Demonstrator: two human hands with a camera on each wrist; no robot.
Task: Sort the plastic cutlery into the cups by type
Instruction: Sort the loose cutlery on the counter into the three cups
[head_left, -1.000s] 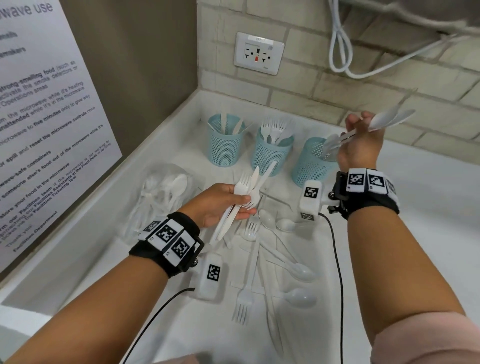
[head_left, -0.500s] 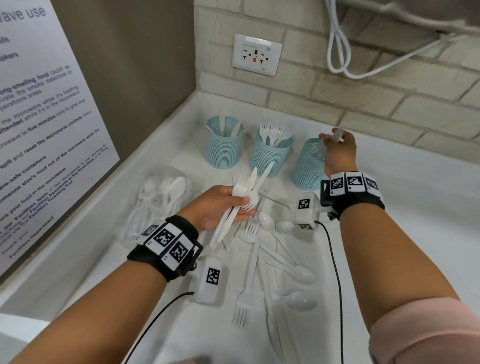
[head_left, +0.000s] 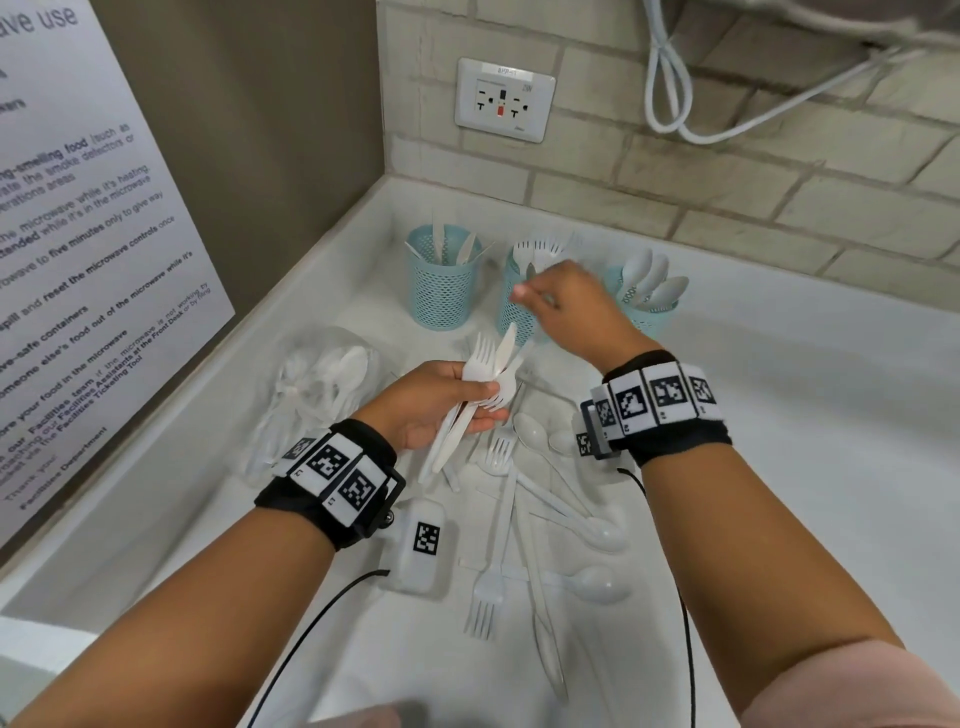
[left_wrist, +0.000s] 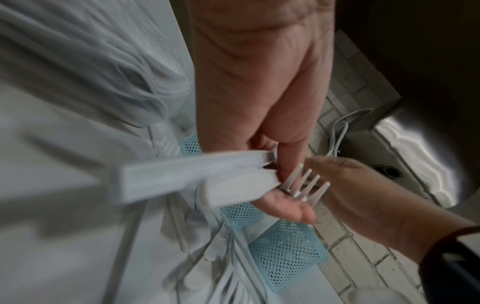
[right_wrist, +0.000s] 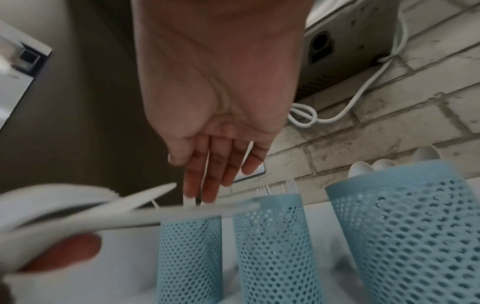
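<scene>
Three blue mesh cups stand in a row by the back wall: the left cup (head_left: 441, 283) with knives, the middle cup (head_left: 514, 317) with forks, the right cup (head_left: 652, 317) with spoons (head_left: 649, 280). My left hand (head_left: 467, 410) grips a bundle of forks and knives (head_left: 483, 374) low over the counter. My right hand (head_left: 522, 299) hovers in front of the middle cup with straight fingers (right_wrist: 207, 185) and holds nothing; it sits just above the bundle's tips (right_wrist: 145, 207). Loose forks (head_left: 488, 592), spoons (head_left: 605, 535) and a knife (head_left: 545, 623) lie on the white counter.
A clear plastic bag (head_left: 322, 384) of more cutlery lies at the left by the counter's raised edge. The brick back wall carries a socket (head_left: 504, 98) and a looped white cable (head_left: 670, 78). A printed notice (head_left: 78, 234) covers the left wall. Black sensor cords trail toward me.
My right hand came down from above, left its spoons in the right cup, and swung left over the middle cup, now empty. The left hand and its bundle stayed put.
</scene>
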